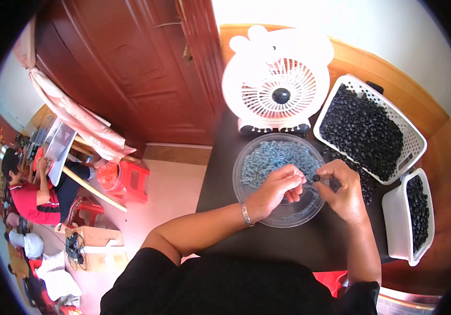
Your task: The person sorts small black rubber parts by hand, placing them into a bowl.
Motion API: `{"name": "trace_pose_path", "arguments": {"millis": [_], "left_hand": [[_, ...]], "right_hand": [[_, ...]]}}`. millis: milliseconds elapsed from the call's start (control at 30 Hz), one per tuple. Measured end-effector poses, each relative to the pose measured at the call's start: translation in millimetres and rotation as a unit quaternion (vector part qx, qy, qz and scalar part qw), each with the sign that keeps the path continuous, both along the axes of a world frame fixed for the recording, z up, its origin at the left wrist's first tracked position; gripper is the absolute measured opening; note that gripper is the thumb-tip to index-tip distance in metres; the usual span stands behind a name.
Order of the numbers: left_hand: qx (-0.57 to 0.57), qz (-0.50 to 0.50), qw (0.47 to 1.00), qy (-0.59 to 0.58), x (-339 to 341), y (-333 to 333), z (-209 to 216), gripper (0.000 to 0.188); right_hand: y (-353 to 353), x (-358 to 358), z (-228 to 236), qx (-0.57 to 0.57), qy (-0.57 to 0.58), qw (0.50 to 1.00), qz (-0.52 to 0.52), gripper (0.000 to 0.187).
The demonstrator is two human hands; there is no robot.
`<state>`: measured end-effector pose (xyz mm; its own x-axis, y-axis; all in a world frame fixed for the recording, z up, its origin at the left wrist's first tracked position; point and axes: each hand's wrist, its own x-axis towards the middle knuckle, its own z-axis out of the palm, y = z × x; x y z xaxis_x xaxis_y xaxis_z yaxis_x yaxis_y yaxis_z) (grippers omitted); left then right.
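My left hand (275, 192), with a metal bracelet at the wrist, is over a round clear plastic tub (295, 223). Its fingers are curled together; whatever sits between them is too small to make out. Close beside it, my right hand (344, 193) pinches a small round black plastic cap (316, 178) between thumb and forefinger. Inside the tub lies a heap of small blue-grey metal pieces (275, 157), perhaps screws. Loose black caps (364, 181) are piled on the dark table right of the tub, partly hidden behind my right hand.
A white perforated basket (417, 144) of black caps lies at the back right, with a white bin (397, 223) holding more below it. A white fan (280, 94) stands behind the tub. Leftward are a red stool (132, 181), a carton (102, 252) and a seated person (34, 199).
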<state>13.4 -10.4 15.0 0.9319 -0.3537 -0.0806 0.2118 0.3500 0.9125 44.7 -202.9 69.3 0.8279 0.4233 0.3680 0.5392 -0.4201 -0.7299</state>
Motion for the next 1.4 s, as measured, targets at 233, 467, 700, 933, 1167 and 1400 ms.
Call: {"name": "trace_pose_path", "arguments": {"millis": [233, 467, 700, 933, 1167, 1400], "left_hand": [[-0.016, 0.009, 1.0, -0.005, 3.1, 2.9, -7.3, 0.022], [-0.16, -0.002, 0.987, 0.021, 6.9, 5.7, -10.1, 0.023], [-0.161, 0.0, 0.987, 0.022, 7.0, 2.8, -11.3, 0.022], [-0.148, 0.007, 0.989, 0.014, 12.7, 7.7, -10.7, 0.023], [-0.171, 0.12, 0.977, -0.036, 25.6, 34.3, -4.0, 0.024], [-0.14, 0.114, 0.983, -0.029, 24.5, 30.7, -4.7, 0.022]], "right_hand": [[28.1, 5.9, 0.7, -0.017, -0.117, 0.988, 0.095, 0.027], [36.3, 3.5, -5.3, 0.057, -0.027, 0.995, 0.083, 0.03], [34.2, 3.9, -14.5, 0.028, -0.108, 0.993, 0.048, 0.028], [31.0, 7.6, -10.2, 0.014, -0.124, 0.991, 0.042, 0.023], [15.5, 18.7, -16.3, -0.07, -0.103, 0.992, 0.003, 0.013], [23.1, 19.5, -44.3, -0.24, -0.162, 0.956, 0.052, 0.009]]}}
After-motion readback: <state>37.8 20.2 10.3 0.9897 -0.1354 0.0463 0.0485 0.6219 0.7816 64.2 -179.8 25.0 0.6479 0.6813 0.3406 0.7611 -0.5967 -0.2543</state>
